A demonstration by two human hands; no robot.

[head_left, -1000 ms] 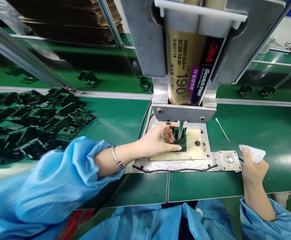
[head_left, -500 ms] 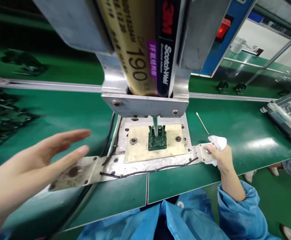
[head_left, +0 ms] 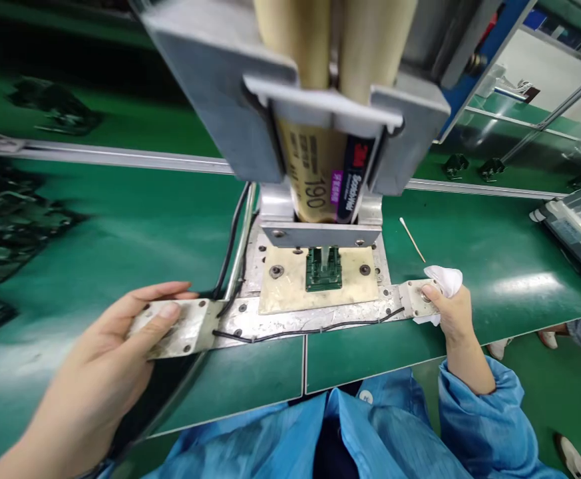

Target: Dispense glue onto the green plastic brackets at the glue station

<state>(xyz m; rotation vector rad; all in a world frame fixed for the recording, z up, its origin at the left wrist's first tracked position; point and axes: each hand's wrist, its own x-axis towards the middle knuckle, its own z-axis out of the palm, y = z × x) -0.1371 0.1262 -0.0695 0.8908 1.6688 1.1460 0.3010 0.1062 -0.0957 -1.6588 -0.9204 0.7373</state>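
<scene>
My left hand (head_left: 115, 352) grips the left end plate (head_left: 183, 329) of a metal base, thumb on top and fingers behind. At the other end, my right hand (head_left: 454, 309) has its thumb on a round button on the right end plate (head_left: 416, 296), with a crumpled white tissue (head_left: 447, 279) in its fingers. Between them a small green circuit part (head_left: 323, 279) sits on a cream block (head_left: 290, 293). Above it stands an adhesive cartridge (head_left: 315, 173) in a metal holder (head_left: 320, 234), its translucent nozzle (head_left: 325, 257) pointing down at the part; contact I cannot tell.
A cotton swab (head_left: 412, 239) lies right of the base. Stacked dark green boards (head_left: 15, 226) lie at left, and more small parts (head_left: 456, 166) on the back shelf. Black cables (head_left: 233, 239) run beside the base. A device (head_left: 572, 226) stands at far right.
My left hand has come down onto the left end plate and closed around it. The cartridge and holder now sit lower, nearer the circuit part. My right hand has kept its grip.
</scene>
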